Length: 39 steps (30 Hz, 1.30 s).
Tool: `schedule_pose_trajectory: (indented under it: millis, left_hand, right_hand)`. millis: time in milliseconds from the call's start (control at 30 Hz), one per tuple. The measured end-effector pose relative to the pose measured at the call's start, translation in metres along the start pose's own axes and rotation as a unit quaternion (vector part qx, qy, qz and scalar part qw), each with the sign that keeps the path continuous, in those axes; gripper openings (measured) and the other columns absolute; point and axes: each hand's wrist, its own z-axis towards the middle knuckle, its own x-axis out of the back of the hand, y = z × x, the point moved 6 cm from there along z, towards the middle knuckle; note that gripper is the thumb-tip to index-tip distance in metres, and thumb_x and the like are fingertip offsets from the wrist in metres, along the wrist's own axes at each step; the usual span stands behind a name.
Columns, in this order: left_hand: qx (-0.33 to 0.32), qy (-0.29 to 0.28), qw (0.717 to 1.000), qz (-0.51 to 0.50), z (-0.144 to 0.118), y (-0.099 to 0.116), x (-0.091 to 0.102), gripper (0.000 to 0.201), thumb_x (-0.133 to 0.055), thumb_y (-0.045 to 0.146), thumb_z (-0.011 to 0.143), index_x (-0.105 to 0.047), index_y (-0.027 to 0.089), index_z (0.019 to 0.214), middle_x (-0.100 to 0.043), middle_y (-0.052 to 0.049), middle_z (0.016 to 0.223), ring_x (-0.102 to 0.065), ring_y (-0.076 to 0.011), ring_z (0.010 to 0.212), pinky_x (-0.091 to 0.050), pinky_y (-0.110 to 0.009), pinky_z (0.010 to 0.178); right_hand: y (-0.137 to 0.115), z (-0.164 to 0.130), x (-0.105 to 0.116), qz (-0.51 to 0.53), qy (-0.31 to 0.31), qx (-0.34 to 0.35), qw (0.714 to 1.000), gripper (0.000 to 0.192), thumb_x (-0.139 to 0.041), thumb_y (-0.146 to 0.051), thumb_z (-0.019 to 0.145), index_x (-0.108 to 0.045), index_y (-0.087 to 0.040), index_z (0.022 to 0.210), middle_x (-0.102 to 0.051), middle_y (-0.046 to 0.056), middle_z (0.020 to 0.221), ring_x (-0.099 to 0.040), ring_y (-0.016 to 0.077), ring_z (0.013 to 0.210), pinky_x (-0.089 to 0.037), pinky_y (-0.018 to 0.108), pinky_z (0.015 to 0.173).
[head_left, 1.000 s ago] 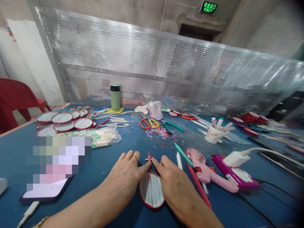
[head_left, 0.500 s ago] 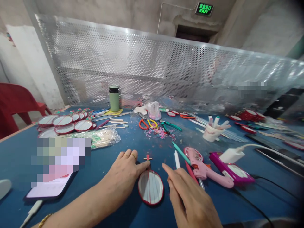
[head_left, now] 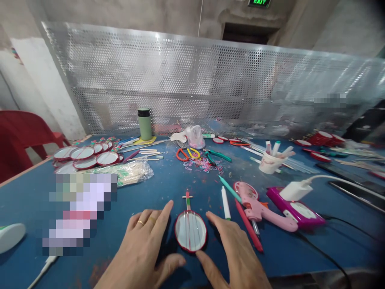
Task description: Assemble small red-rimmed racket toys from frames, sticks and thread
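A small round disc with a red rim, a white face and a short red stick with a crossbar [head_left: 190, 230] lies flat on the blue table [head_left: 168, 184]. My left hand [head_left: 144, 249] rests open on the table just left of the disc, with two rings on it. On the other side, my right hand [head_left: 236, 253] lies open too, its thumb near the disc's lower edge. Neither hand holds anything.
A pink glue gun [head_left: 255, 206], red stick [head_left: 248, 225], white glue stick [head_left: 225, 197] and purple device with white charger [head_left: 294, 204] lie right. Scissors [head_left: 188, 154], a green bottle [head_left: 144, 123], several finished discs [head_left: 84, 154], a bagged stick bundle [head_left: 132, 172] and a paper cup [head_left: 268, 162] sit farther back.
Both hands drew back from the disc's stick end toward me. They now lie flat on either side of the disc. The disc stays on the table.
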Motion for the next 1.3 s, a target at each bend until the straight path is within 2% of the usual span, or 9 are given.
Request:
schedule_pose_trajectory:
  millis: [100,233,400,600,867,967,1067,1200,1300]
  left_hand:
    - [0.023,0.001,1.0,-0.016,-0.005,-0.001,-0.009,0.099,-0.073,0.043,0.081,-0.015,0.025,0.159,-0.064,-0.014,0.129,-0.058,-0.0315,0.113,-0.046,-0.043,0.092]
    - [0.006,-0.007,0.999,-0.039,-0.001,0.001,-0.022,0.1,-0.073,0.036,0.08,-0.014,0.025,0.159,-0.062,-0.013,0.134,-0.056,-0.0309,0.118,-0.044,-0.044,0.097]
    - [0.001,0.012,0.999,-0.046,0.002,-0.002,-0.033,0.097,-0.071,0.033,0.08,-0.015,0.027,0.159,-0.061,-0.013,0.137,-0.054,-0.0315,0.122,-0.043,-0.045,0.101]
    - [0.006,0.031,0.997,-0.065,0.001,-0.002,-0.029,0.094,-0.064,0.02,0.082,-0.01,0.031,0.159,-0.062,-0.009,0.135,-0.056,-0.0285,0.121,-0.045,-0.043,0.1]
    - [0.043,0.12,0.982,-0.141,-0.002,-0.009,-0.022,0.075,-0.053,0.015,0.09,-0.024,0.035,0.156,-0.062,-0.007,0.136,-0.06,-0.0256,0.12,-0.048,-0.042,0.103]
    - [0.08,0.139,0.96,-0.228,0.001,-0.022,-0.019,0.061,-0.048,0.021,0.095,-0.034,0.035,0.153,-0.061,-0.006,0.138,-0.06,-0.0236,0.123,-0.049,-0.038,0.104]
    - [0.121,0.113,0.915,-0.367,0.01,-0.038,-0.02,0.051,-0.048,0.03,0.097,-0.044,0.032,0.148,-0.065,-0.007,0.133,-0.065,-0.0224,0.117,-0.051,-0.033,0.102]
    - [0.183,0.11,0.84,-0.498,0.019,-0.05,-0.021,0.053,-0.062,0.044,0.088,-0.058,0.023,0.136,-0.072,-0.011,0.116,-0.07,-0.0251,0.1,-0.057,-0.034,0.089]
    - [0.216,0.107,0.815,-0.527,0.022,-0.047,-0.021,0.048,-0.066,0.05,0.081,-0.068,0.017,0.115,-0.075,-0.011,0.097,-0.07,-0.0247,0.087,-0.056,-0.033,0.078]
  right_hand:
    - [0.0,0.001,-0.005,-0.01,-0.014,0.016,1.0,0.061,-0.059,-0.036,0.094,-0.035,-0.016,0.147,-0.065,0.017,0.127,-0.064,0.0325,0.112,-0.054,0.047,0.089]
    - [0.005,0.001,-0.012,-0.021,-0.031,0.017,0.999,0.07,-0.064,-0.035,0.089,-0.032,-0.016,0.148,-0.064,0.017,0.13,-0.063,0.0344,0.114,-0.054,0.048,0.09]
    - [0.011,0.0,-0.019,-0.003,-0.052,0.014,0.999,0.073,-0.066,-0.031,0.087,-0.031,-0.018,0.15,-0.064,0.016,0.129,-0.063,0.0332,0.113,-0.055,0.046,0.091]
    - [0.012,0.001,-0.019,-0.001,-0.032,0.018,0.999,0.07,-0.067,-0.031,0.086,-0.037,-0.016,0.148,-0.066,0.016,0.123,-0.065,0.0324,0.108,-0.057,0.044,0.087]
    - [-0.006,0.026,-0.014,-0.019,0.024,0.082,0.996,0.067,-0.063,-0.036,0.091,-0.038,-0.008,0.145,-0.067,0.018,0.122,-0.065,0.032,0.106,-0.054,0.043,0.089]
    - [-0.007,0.037,-0.015,-0.024,0.043,0.09,0.995,0.068,-0.064,-0.037,0.089,-0.038,-0.008,0.145,-0.068,0.018,0.12,-0.065,0.0319,0.104,-0.055,0.041,0.087]
    - [-0.003,0.044,-0.02,-0.02,0.058,0.106,0.992,0.071,-0.067,-0.037,0.087,-0.039,-0.009,0.146,-0.068,0.017,0.12,-0.066,0.0311,0.102,-0.055,0.039,0.085]
    - [-0.003,0.047,-0.027,-0.011,0.065,0.13,0.989,0.071,-0.069,-0.033,0.084,-0.039,-0.011,0.144,-0.069,0.016,0.12,-0.067,0.0299,0.102,-0.056,0.038,0.085]
    - [-0.006,0.048,-0.025,-0.005,0.078,0.11,0.991,0.067,-0.07,-0.027,0.083,-0.041,-0.011,0.141,-0.068,0.015,0.118,-0.066,0.03,0.102,-0.056,0.039,0.085]
